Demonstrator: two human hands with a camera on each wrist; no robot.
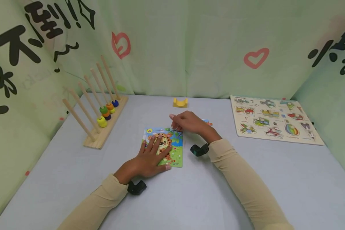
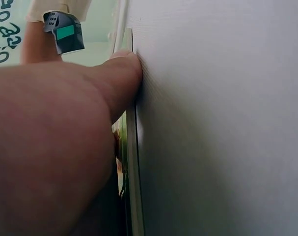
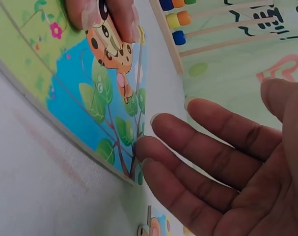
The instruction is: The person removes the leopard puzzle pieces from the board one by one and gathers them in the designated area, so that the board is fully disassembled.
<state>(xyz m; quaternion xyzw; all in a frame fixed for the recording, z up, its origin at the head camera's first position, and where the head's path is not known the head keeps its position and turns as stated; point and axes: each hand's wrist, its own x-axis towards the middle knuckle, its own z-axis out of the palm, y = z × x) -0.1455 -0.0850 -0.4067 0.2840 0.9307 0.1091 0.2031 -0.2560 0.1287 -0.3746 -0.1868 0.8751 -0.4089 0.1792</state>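
A square picture puzzle board (image 1: 176,156) with a spotted leopard cub, leaves and blue sky lies mid-table. My left hand (image 1: 149,159) rests flat over it, fingers spread across the cub and thumb along the near edge. In the left wrist view the thumb (image 2: 124,73) lies against the board's thin side. At the far right corner is my right hand (image 1: 188,122), its fingers loosely bent and its thumb raised apart from them. Seen from the right wrist, the fingertips are right at the board's leafy corner (image 3: 126,167), and the palm holds nothing.
Partly behind the right wrist lies a small colourful picture piece (image 1: 208,122). A yellow curved block (image 1: 180,102) stands at the back edge. On the left is a wooden peg rack (image 1: 93,145) with coloured beads; at the back right, a vehicle puzzle board (image 1: 279,115).
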